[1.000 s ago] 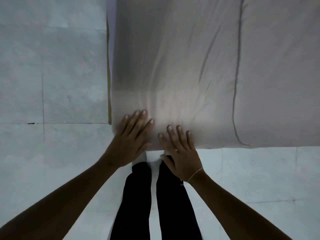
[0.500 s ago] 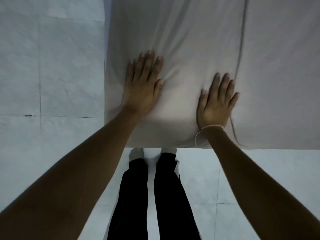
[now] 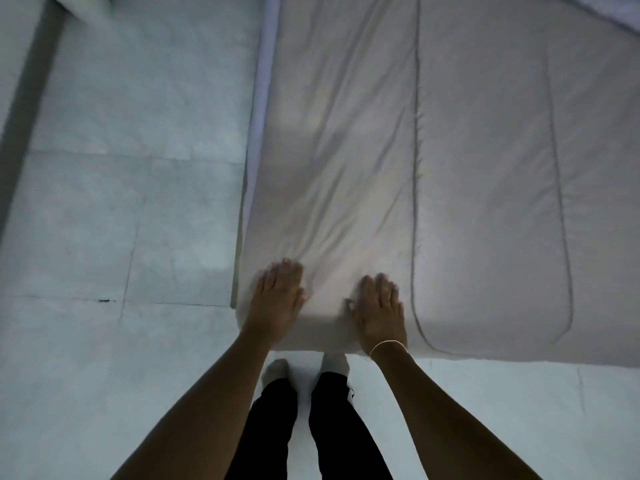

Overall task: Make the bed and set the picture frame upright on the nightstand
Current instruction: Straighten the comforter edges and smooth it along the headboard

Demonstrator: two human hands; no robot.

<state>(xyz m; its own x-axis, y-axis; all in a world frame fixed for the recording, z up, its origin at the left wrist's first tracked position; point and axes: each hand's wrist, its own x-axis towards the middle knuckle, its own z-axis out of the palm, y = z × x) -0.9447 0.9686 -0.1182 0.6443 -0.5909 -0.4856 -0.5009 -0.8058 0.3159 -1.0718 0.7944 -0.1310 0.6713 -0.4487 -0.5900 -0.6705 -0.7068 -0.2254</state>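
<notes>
We look down on a pale grey quilted comforter (image 3: 450,168) spread over the bed, its near edge hanging just past the foot of the mattress. Long soft creases run up the comforter from its near left corner, and darker stitched seams trace a rounded panel toward its right side. Our left hand (image 3: 275,304) lies palm down on that near left corner, fingers together and flat, pressing the fabric with nothing gripped. Our right hand (image 3: 379,315) lies just right of it on the same edge, also flat and extended, with a thin string bracelet (image 3: 388,345) at the wrist; the fabric bunches slightly between the two hands.

Left of the comforter a strip of lighter bed sheet (image 3: 261,98) shows along the mattress side, and beyond it lies a floor (image 3: 121,202) of large pale matte tiles with thin joints. Below the comforter's near edge stand our black trousers (image 3: 294,427) and white socks (image 3: 275,370).
</notes>
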